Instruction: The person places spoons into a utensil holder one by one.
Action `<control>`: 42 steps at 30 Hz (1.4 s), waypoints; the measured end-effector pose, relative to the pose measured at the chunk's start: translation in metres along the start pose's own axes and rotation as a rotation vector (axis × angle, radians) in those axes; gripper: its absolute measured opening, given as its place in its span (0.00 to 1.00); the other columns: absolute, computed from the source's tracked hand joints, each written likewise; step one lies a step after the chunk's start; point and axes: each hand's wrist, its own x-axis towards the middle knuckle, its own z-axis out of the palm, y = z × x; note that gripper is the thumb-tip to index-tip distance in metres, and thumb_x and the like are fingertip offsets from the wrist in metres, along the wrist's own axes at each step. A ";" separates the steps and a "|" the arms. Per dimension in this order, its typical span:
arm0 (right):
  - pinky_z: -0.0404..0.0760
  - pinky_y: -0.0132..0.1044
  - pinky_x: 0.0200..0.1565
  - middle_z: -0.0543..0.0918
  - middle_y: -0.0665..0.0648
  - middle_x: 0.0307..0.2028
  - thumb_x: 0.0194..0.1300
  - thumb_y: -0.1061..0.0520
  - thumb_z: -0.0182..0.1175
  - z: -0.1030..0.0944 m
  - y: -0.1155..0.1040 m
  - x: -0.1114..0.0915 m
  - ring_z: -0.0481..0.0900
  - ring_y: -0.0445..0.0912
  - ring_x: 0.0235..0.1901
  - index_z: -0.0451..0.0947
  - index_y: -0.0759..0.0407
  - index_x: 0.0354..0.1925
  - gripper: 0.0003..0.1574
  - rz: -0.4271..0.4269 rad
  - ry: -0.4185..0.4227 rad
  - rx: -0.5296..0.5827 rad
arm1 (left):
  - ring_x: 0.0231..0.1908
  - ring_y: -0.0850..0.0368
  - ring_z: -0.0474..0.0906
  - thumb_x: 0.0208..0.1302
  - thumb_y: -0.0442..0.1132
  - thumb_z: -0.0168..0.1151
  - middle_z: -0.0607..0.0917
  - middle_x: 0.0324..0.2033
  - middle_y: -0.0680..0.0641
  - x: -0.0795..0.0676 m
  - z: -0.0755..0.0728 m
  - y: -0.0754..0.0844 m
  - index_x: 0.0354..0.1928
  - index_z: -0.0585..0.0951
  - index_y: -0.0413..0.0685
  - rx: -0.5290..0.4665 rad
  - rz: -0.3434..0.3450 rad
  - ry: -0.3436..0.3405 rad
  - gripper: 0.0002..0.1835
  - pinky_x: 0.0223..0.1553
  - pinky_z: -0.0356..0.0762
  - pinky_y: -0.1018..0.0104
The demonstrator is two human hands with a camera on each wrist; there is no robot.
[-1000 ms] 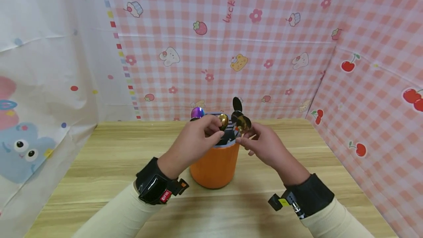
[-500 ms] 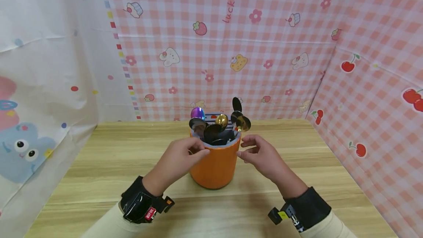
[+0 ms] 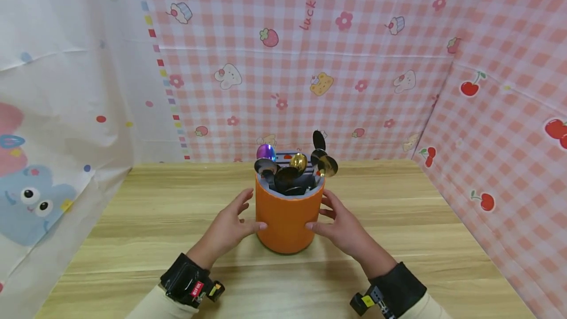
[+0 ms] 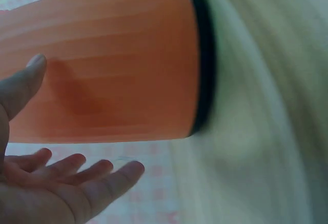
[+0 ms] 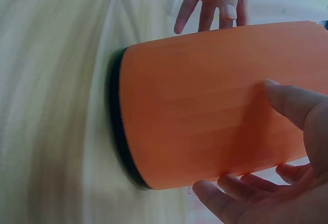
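Note:
An orange cylindrical utensil holder (image 3: 283, 223) with a grey inner rim stands upright on the table. Several spoons lean inside it, bowls up: a purple-blue spoon (image 3: 266, 152) at left, a gold spoon (image 3: 299, 162) in the middle, a black spoon (image 3: 319, 140) at back right. My left hand (image 3: 226, 230) is spread at the holder's left side, and the left wrist view has a gap between its fingers and the wall. On the other side my right hand (image 3: 343, 225) curves loosely, fingertips (image 5: 205, 188) close to or touching the wall; contact is unclear.
The holder stands on a light wood-grain table (image 3: 155, 210). A pink checked cloth (image 3: 283, 63) hangs along the back and right, and a white printed cloth (image 3: 66, 87) hangs on the left.
Both hands have left the spoons at the rim and moved down to either side of the holder, fingers spreading. Holder and spoons stay in about the same place.

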 end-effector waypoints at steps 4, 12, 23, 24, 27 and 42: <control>0.76 0.57 0.54 0.63 0.59 0.70 0.48 0.40 0.76 0.003 0.006 0.002 0.68 0.58 0.64 0.53 0.40 0.73 0.61 0.008 0.008 0.002 | 0.67 0.41 0.62 0.51 0.49 0.76 0.62 0.72 0.47 0.003 0.008 -0.010 0.75 0.56 0.60 -0.033 0.003 -0.015 0.51 0.58 0.71 0.45; 0.80 0.55 0.50 0.66 0.60 0.68 0.50 0.41 0.75 0.005 0.012 0.002 0.73 0.58 0.58 0.55 0.41 0.72 0.57 0.005 0.033 -0.012 | 0.61 0.37 0.70 0.53 0.42 0.76 0.68 0.68 0.39 0.008 0.021 -0.020 0.74 0.59 0.51 -0.048 0.045 0.009 0.48 0.53 0.76 0.49; 0.78 0.54 0.53 0.66 0.62 0.67 0.54 0.40 0.71 -0.020 0.022 -0.002 0.72 0.59 0.60 0.54 0.45 0.72 0.56 0.066 0.076 -0.048 | 0.63 0.43 0.69 0.58 0.50 0.70 0.66 0.69 0.40 0.025 0.051 -0.014 0.72 0.58 0.42 0.025 0.085 -0.033 0.46 0.56 0.74 0.50; 0.77 0.54 0.54 0.66 0.62 0.67 0.55 0.40 0.71 -0.023 0.024 -0.003 0.72 0.59 0.60 0.53 0.46 0.73 0.55 0.067 0.081 -0.047 | 0.63 0.44 0.69 0.60 0.51 0.69 0.66 0.69 0.40 0.028 0.056 -0.013 0.72 0.57 0.41 0.037 0.090 -0.039 0.46 0.56 0.74 0.51; 0.77 0.54 0.55 0.65 0.65 0.68 0.58 0.40 0.69 -0.035 0.029 -0.005 0.72 0.60 0.60 0.52 0.50 0.73 0.55 0.063 0.098 -0.062 | 0.62 0.45 0.70 0.63 0.52 0.66 0.67 0.68 0.37 0.037 0.070 -0.009 0.72 0.57 0.37 0.071 0.122 -0.046 0.44 0.56 0.75 0.52; 0.75 0.41 0.32 0.80 0.60 0.39 0.71 0.44 0.57 -0.057 0.052 -0.023 0.81 0.52 0.32 0.75 0.63 0.46 0.22 0.154 0.178 -0.228 | 0.66 0.48 0.64 0.68 0.50 0.61 0.67 0.67 0.35 0.077 0.142 0.025 0.70 0.58 0.31 0.168 0.169 -0.002 0.39 0.64 0.64 0.52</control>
